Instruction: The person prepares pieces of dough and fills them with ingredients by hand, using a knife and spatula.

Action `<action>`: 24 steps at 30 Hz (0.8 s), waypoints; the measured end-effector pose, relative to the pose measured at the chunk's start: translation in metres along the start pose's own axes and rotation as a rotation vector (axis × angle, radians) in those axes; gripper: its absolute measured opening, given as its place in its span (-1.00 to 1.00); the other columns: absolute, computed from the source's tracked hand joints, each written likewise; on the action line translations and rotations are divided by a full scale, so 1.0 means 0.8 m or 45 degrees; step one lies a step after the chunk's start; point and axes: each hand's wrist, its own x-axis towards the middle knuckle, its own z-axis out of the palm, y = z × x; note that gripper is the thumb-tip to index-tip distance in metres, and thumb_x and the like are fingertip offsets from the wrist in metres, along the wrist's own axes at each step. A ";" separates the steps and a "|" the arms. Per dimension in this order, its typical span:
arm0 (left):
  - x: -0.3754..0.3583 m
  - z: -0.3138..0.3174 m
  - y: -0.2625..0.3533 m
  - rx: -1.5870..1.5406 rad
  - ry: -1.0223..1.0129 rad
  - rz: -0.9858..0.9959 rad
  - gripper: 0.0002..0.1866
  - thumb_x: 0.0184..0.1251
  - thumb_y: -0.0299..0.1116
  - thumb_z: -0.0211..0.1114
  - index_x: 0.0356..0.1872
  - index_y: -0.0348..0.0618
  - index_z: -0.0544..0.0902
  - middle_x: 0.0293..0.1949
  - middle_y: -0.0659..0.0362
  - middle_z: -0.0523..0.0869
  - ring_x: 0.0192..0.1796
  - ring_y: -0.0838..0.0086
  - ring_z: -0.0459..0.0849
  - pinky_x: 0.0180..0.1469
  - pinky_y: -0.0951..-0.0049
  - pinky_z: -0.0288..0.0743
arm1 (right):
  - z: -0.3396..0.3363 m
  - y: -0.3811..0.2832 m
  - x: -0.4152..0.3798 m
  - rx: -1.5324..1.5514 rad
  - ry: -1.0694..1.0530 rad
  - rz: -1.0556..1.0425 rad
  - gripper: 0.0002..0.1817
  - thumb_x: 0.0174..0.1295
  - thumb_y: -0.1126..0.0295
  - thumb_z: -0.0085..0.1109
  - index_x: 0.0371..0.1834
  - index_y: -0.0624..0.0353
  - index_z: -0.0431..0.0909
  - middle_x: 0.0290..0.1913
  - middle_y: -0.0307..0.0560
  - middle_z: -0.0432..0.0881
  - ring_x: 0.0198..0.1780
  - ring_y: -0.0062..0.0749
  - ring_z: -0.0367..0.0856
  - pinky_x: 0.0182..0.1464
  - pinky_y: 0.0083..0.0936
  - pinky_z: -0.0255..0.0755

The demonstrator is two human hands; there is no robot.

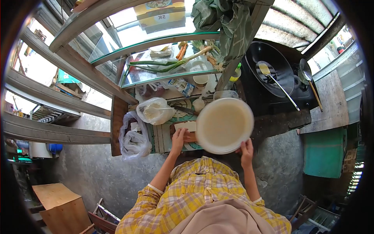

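My right hand (246, 153) grips the lower right rim of a large round cream-coloured basin (224, 125), which is tilted toward me over the counter. Whether the basin holds anything I cannot make out. On its left, my left hand (179, 139) has its fingers bent at the edge of a pale rectangular slab (186, 126). The slab lies on a brown board (190, 136), partly hidden by the basin. Behind it rest a knife (184, 110) and a white plastic bag (156, 111). Another plastic bag (134, 136) hangs at the counter's left end.
A black wok (270, 70) on the stove holds a ladle (284, 91) with something yellowish in it. Beside it lies a wooden-handled spatula (311, 87). Spring onions (171, 64) and carrots (182, 50) lie on the glass shelf. A wooden box (62, 204) stands on the floor.
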 end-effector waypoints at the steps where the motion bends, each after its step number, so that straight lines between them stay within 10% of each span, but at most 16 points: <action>1: -0.002 -0.005 0.004 0.042 0.057 0.074 -0.65 0.44 -0.13 0.00 -0.09 -0.21 0.56 -0.22 0.20 0.65 -0.29 0.58 0.60 -0.20 0.52 0.50 | 0.019 -0.005 0.003 -0.074 -0.110 -0.022 -0.86 0.40 0.33 -0.06 -0.22 0.16 0.39 -0.42 -0.26 0.50 -0.50 -0.70 0.46 -0.47 -0.74 0.38; 11: -0.020 -0.114 0.007 -0.110 0.557 0.019 -0.61 0.42 -0.05 -0.02 -0.05 -0.17 0.52 -0.19 0.16 0.64 -0.35 0.51 0.61 -0.31 0.51 0.47 | 0.122 0.039 0.005 -0.412 -0.401 0.098 -0.77 0.39 0.35 -0.05 -0.41 0.22 0.31 -0.60 -0.20 0.47 -0.66 -0.65 0.44 -0.60 -0.68 0.30; 24: 0.007 -0.124 0.076 -0.030 0.293 0.093 -0.42 0.36 0.00 0.02 0.32 -0.02 0.27 -0.05 0.21 0.60 -0.24 0.51 0.59 -0.20 0.44 0.38 | 0.159 -0.022 0.024 -0.041 -0.365 0.038 -0.81 0.42 0.31 -0.10 -0.30 0.18 0.36 -0.53 -0.27 0.47 -0.62 -0.69 0.38 -0.56 -0.74 0.28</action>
